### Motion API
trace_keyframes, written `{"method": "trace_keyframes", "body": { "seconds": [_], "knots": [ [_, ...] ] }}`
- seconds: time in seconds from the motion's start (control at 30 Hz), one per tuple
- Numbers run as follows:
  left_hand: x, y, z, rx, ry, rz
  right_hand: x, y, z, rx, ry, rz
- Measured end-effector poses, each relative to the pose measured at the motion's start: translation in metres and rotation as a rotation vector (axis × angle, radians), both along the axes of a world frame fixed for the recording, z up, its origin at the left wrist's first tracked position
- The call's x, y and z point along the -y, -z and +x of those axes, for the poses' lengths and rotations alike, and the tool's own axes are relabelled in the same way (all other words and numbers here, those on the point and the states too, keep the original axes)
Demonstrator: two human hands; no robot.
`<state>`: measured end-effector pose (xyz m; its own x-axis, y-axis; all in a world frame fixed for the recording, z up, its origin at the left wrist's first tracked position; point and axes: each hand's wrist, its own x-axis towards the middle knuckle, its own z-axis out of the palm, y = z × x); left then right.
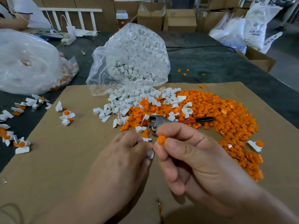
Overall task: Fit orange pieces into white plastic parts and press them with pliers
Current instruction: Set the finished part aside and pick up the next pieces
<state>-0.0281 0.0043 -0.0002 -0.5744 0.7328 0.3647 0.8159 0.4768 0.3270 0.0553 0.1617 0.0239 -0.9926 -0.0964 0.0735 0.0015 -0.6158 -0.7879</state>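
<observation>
My right hand (189, 156) pinches a small orange piece (161, 140) between thumb and fingertips, just above the cardboard sheet. My left hand (124, 157) curls around a white plastic part (150, 154), mostly hidden by the fingers, right beside the orange piece. Pliers (163, 121) with red and black handles lie on the pile just beyond my hands. A heap of loose orange pieces (226, 120) spreads to the right. Loose white parts (129, 101) spill from a clear bag (129, 59).
The brown cardboard sheet (64, 159) covers the dark table. Assembled white-and-orange parts (19, 143) lie scattered at the left. Another clear bag (27, 62) sits far left. Cardboard boxes (179, 20) and white sacks (255, 25) stand behind. A person's arm shows at top left.
</observation>
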Motion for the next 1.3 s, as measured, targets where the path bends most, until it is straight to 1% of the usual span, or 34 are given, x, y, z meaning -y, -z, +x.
{"method": "trace_keyframes", "body": {
  "seconds": [0.1,0.2,0.37,0.4,0.43,0.5,0.53,0.57,0.63,0.67,0.7,0.77,0.9,0.97,1.07,1.1,1.17,1.23,1.3],
  "knots": [
    [0.002,-0.001,-0.002,0.025,0.029,-0.036,-0.001,-0.002,0.000,-0.065,-0.052,-0.108],
    [0.004,0.000,-0.003,0.039,0.041,-0.056,0.000,-0.003,0.002,-0.092,-0.074,-0.138],
    [0.003,-0.001,0.000,0.037,0.027,0.017,-0.001,-0.003,0.003,-0.119,-0.098,-0.133],
    [0.003,-0.001,0.001,0.057,0.017,0.052,-0.001,-0.002,0.002,-0.125,-0.099,-0.121],
    [0.004,-0.001,0.001,0.115,-0.009,0.093,-0.001,-0.002,0.002,-0.130,-0.096,-0.104],
    [0.006,-0.003,0.002,0.331,-0.082,0.202,-0.002,0.000,0.002,-0.143,-0.077,-0.055],
    [0.006,-0.003,0.003,0.486,-0.113,0.291,-0.002,0.000,0.001,-0.147,-0.060,-0.025],
    [0.005,-0.004,0.004,0.695,-0.109,0.415,-0.002,0.001,0.002,-0.142,-0.033,0.015],
    [0.002,-0.005,0.007,1.131,-0.037,0.693,-0.002,0.002,0.002,-0.084,0.056,0.145],
    [0.001,-0.005,0.008,1.253,-0.004,0.784,-0.003,0.003,0.001,-0.038,0.105,0.224],
    [0.001,-0.004,0.008,1.289,0.011,0.813,-0.003,0.004,0.001,0.008,0.145,0.295],
    [-0.002,-0.005,0.009,1.306,-0.001,0.840,-0.004,0.005,0.002,0.066,0.194,0.381],
    [-0.003,-0.008,0.006,1.354,-0.041,0.922,-0.003,0.004,0.003,0.073,0.223,0.491],
    [-0.002,-0.009,0.005,1.385,-0.037,0.918,-0.002,0.003,0.004,0.078,0.215,0.581],
    [-0.001,-0.011,0.006,1.436,-0.017,0.851,0.002,0.003,0.005,0.094,0.217,0.731],
    [-0.002,-0.011,0.007,1.459,-0.023,0.843,0.003,0.003,0.006,0.086,0.231,0.814],
    [-0.003,-0.011,0.007,1.480,-0.053,0.843,0.004,0.003,0.009,0.004,0.299,1.057],
    [-0.003,-0.011,0.007,1.415,-0.083,0.795,0.004,0.001,0.011,-0.105,0.353,1.283],
    [-0.002,-0.011,0.006,1.323,-0.089,0.714,0.005,-0.002,0.011,-0.140,0.365,1.370]
  ]
}}
